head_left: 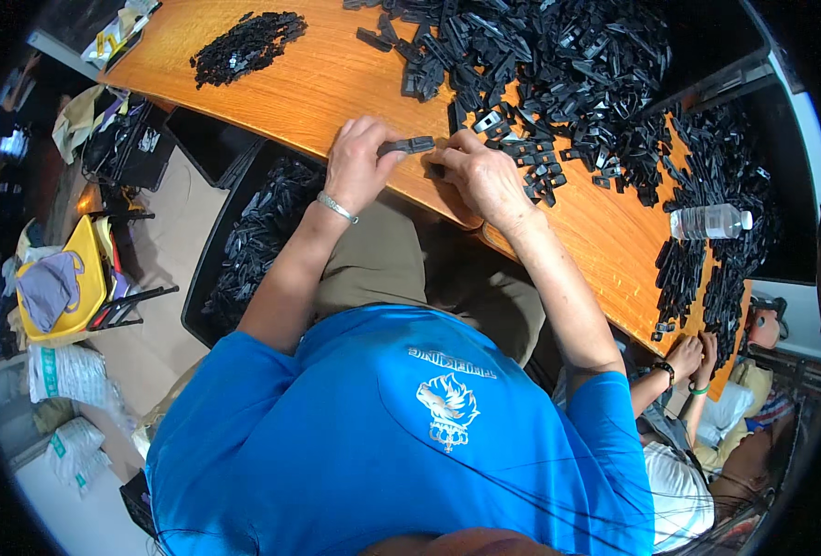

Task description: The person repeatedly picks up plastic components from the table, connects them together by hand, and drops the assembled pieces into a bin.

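Observation:
At the near edge of the wooden table, my left hand (362, 165) is closed on one end of a long black plastic piece (412, 145). It looks like a clip and points to the right, toward my other hand. Just beside its free end is my right hand (486, 181), with the fingers curled and pressed together over the table top. Something small and dark shows at those fingertips, too hidden to name. Small black parts (542, 165) with pale metal bits lie right of that hand.
A big heap of black plastic pieces (558, 56) covers the table's far right. A smaller pile of black parts (244, 48) sits far left. A black bin (267, 218) of similar pieces stands by my left leg. A plastic bottle (707, 222) lies near a co-worker's hands (693, 357).

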